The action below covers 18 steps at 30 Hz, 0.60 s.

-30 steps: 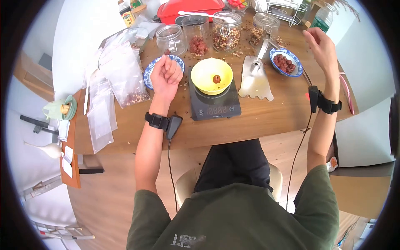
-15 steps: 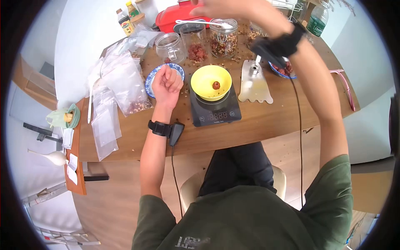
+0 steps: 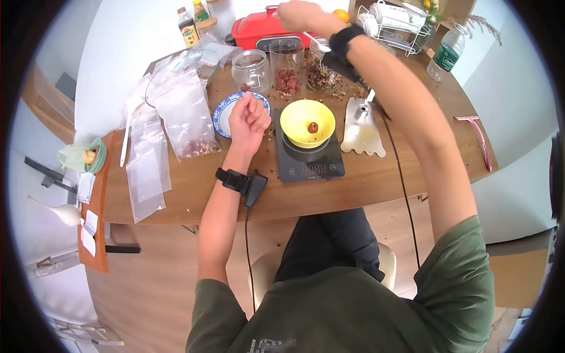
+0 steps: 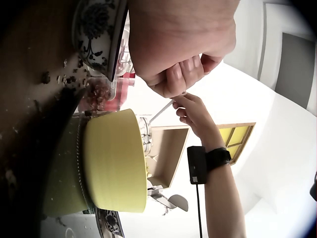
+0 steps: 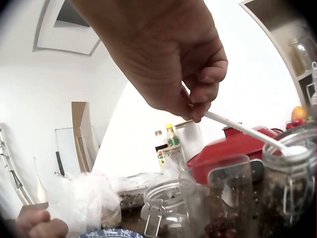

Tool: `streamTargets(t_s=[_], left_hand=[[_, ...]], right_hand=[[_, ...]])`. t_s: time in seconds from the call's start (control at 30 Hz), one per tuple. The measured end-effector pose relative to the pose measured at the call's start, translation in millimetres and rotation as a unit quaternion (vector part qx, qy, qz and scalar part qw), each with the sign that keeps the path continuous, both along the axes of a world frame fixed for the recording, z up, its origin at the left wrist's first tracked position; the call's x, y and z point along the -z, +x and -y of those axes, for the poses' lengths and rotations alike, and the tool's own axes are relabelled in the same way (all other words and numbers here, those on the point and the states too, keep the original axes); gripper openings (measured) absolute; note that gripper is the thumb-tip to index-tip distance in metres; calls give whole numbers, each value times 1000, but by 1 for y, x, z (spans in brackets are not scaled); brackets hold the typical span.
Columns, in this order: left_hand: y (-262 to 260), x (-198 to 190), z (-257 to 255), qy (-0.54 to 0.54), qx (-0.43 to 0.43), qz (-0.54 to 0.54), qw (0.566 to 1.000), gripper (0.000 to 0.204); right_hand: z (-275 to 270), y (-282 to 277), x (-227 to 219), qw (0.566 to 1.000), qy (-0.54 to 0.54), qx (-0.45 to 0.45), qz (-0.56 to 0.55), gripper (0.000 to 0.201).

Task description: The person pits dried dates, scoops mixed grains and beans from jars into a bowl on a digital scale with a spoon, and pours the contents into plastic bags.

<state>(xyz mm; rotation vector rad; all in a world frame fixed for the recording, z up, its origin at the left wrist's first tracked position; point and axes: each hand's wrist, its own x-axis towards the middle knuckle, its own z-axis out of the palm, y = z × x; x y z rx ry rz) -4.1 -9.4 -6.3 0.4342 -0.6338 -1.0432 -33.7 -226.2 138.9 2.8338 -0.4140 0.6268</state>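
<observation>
Above the jars at the back, my right hand [image 3: 303, 16] pinches the handle of a white spoon [image 5: 242, 130] between thumb and fingertips. The spoon's head rests at the mouth of a glass jar [image 3: 322, 77] of mixed dried pieces. My left hand [image 3: 249, 122], fingers loosely curled and holding nothing, is over the near right edge of a blue-and-white dish [image 3: 221, 120]. To its right a yellow bowl [image 3: 294, 125] with one reddish-brown piece [image 3: 313, 127] inside stands on a black scale [image 3: 309, 171].
Plastic bags [image 3: 182, 112] lie at the left. Beside the spoon's jar stand a clear container [image 3: 286, 79] of red pieces and another glass jar [image 3: 251, 72]. A metal plate [image 3: 362, 135] lies right of the scale, a pink tool [image 3: 482, 144] farther right, and a red appliance [image 3: 256, 30] behind.
My right hand has swung from the right side of the table to the back middle and now pinches the spoon handle. My left hand keeps its curled pose by the dish.
</observation>
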Motion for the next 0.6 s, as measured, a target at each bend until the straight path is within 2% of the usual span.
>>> streamTargets(t_s=[0.07, 0.17, 0.3, 0.37, 0.43, 0.5, 0.57, 0.6], left_hand=[[0, 1, 0, 2, -1, 0, 1000, 33], [1, 2, 2, 3, 2, -9, 1000, 33], [2, 5, 2, -1, 1, -11, 1000, 33], [2, 5, 2, -1, 1, -8, 1000, 32], [2, 6, 2, 3, -3, -15, 1000, 32], [0, 5, 1, -2, 6, -32, 999, 32], [-1, 6, -1, -16, 8, -35, 999, 32], [0, 8, -1, -21, 20, -29, 999, 32]], right_hand=[[-3, 1, -4, 998, 52, 43, -12, 31], [-6, -17, -50, 996, 59, 64, -14, 29], [7, -39, -75, 998, 16, 36, -41, 27], [20, -54, -82, 992, 116, 28, -43, 26], [36, -71, -81, 996, 79, 10, -35, 24], [31, -97, -88, 965, 257, 44, 4, 24], [36, -114, -96, 944, 325, 50, 38, 24], [41, -119, -105, 956, 284, 70, 37, 25]])
